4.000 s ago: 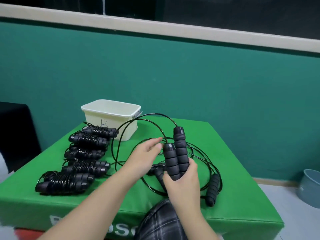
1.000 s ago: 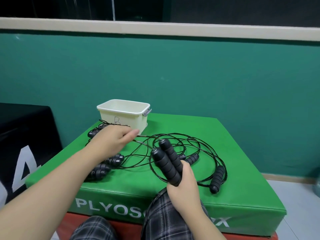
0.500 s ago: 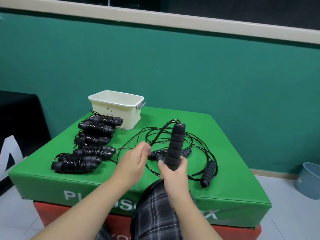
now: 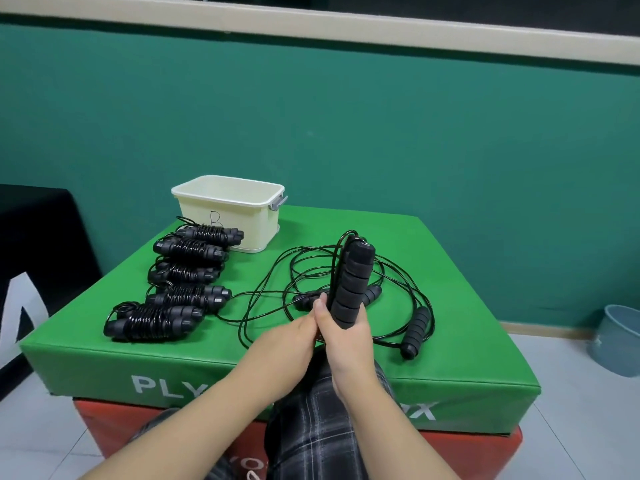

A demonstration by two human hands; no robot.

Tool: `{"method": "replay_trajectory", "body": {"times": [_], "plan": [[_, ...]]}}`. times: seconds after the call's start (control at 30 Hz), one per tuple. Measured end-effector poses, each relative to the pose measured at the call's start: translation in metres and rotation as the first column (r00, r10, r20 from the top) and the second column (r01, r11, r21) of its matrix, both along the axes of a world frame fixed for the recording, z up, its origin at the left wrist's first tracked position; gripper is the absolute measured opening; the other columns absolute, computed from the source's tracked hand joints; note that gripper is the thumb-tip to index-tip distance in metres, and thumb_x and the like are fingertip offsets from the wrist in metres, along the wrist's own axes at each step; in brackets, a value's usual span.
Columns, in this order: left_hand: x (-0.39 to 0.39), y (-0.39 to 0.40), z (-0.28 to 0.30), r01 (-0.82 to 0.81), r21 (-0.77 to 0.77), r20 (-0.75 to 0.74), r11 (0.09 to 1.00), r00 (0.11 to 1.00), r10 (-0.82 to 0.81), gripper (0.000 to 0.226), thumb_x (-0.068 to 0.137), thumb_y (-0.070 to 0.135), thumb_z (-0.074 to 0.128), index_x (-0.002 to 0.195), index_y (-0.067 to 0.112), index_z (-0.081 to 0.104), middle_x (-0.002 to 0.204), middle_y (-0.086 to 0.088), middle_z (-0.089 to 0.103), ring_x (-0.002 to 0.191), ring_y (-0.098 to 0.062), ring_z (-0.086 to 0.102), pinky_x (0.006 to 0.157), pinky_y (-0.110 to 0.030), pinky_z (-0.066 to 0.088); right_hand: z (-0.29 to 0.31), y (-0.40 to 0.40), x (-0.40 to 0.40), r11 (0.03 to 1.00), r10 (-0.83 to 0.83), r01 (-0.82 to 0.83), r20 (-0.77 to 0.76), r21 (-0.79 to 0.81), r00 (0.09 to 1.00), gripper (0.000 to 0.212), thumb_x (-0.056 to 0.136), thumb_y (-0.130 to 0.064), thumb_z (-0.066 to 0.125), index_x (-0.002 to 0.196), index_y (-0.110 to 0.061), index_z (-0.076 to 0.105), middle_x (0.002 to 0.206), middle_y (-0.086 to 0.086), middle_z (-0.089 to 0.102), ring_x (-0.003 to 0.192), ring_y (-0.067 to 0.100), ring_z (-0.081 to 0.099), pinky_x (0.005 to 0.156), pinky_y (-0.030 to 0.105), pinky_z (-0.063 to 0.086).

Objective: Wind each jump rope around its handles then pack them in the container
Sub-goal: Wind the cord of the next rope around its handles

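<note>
right hand (image 4: 346, 336): fingers wrapped round the lower end of the handles (image 4: 353, 282), held upright at centre; thumb up along their 9 o'clock side.
left hand (image 4: 287, 341): pressed against the right hand from 9 o'clock; fingertips hidden behind it, so whether they pinch the cord (image 4: 263, 289) I cannot tell.
cord: runs from the handle tops down the 9 o'clock side, loops loose on the tabletop (image 4: 433, 258).
loose handle (image 4: 414, 332): lies at 3 o'clock of the hands, on the tabletop.
wound ropes (image 4: 173, 282): five, in a row at 9–10 o'clock.
container (image 4: 228, 211): at 11 o'clock, just behind the row.
bin (image 4: 620, 341): on the floor, far 3 o'clock.
</note>
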State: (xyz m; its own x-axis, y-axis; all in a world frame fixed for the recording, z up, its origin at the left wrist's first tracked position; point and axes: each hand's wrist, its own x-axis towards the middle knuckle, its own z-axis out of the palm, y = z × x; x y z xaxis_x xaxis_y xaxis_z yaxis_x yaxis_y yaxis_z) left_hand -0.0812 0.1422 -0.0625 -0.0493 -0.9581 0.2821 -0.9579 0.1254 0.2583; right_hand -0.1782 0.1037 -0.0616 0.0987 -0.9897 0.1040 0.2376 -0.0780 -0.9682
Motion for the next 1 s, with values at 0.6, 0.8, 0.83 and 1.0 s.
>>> {"method": "replay_trajectory", "body": {"times": [0.6, 0.8, 0.83, 1.0], "plan": [[0.104, -0.011, 0.028, 0.033, 0.201, 0.259, 0.979, 0.962, -0.085, 0.055, 0.096, 0.053, 0.020, 0.132, 0.028, 0.051, 0.120, 0.007, 0.061, 0.114, -0.013, 0.051, 0.095, -0.025, 0.035, 0.007, -0.002, -0.012, 0.976, -0.032, -0.046, -0.351, -0.212, 0.936, 0.019, 0.085, -0.017, 0.068, 0.081, -0.032, 0.057, 0.068, -0.010, 0.058, 0.061, 0.001, 0.049, 0.056, 0.008, 0.039], [0.133, -0.033, 0.051, -0.027, 0.144, 0.390, 0.989, 0.920, -0.032, 0.061, 0.091, -0.006, 0.042, 0.141, 0.030, 0.040, 0.113, 0.005, 0.054, 0.109, -0.014, 0.044, 0.094, -0.023, 0.033, 0.005, 0.004, -0.009, 0.916, -0.027, -0.160, -0.455, -0.367, 0.890, 0.035, 0.081, -0.012, 0.067, 0.091, -0.043, 0.055, 0.083, -0.018, 0.061, 0.081, 0.001, 0.054, 0.067, 0.006, 0.040], [0.136, -0.038, 0.056, -0.023, 0.091, 0.413, 0.996, 0.911, -0.017, 0.056, 0.092, -0.002, 0.045, 0.140, 0.027, 0.042, 0.116, 0.004, 0.054, 0.110, -0.015, 0.045, 0.094, -0.024, 0.034, 0.004, 0.003, -0.009, 0.904, -0.032, -0.178, -0.478, -0.388, 0.878, 0.039, 0.080, -0.010, 0.067, 0.093, -0.045, 0.054, 0.086, -0.017, 0.062, 0.085, 0.001, 0.055, 0.069, 0.006, 0.040], [0.121, -0.038, 0.082, -0.128, -0.176, 0.469, 0.976, 0.861, 0.197, 0.040, 0.098, 0.042, 0.033, 0.113, 0.014, 0.057, 0.104, -0.004, 0.059, 0.098, -0.024, 0.057, 0.076, -0.035, 0.044, 0.003, 0.003, -0.009, 0.877, -0.047, -0.244, -0.581, -0.413, 0.813, 0.045, 0.075, -0.007, 0.064, 0.105, -0.039, 0.056, 0.092, -0.020, 0.060, 0.089, -0.002, 0.054, 0.069, 0.006, 0.038]]}}
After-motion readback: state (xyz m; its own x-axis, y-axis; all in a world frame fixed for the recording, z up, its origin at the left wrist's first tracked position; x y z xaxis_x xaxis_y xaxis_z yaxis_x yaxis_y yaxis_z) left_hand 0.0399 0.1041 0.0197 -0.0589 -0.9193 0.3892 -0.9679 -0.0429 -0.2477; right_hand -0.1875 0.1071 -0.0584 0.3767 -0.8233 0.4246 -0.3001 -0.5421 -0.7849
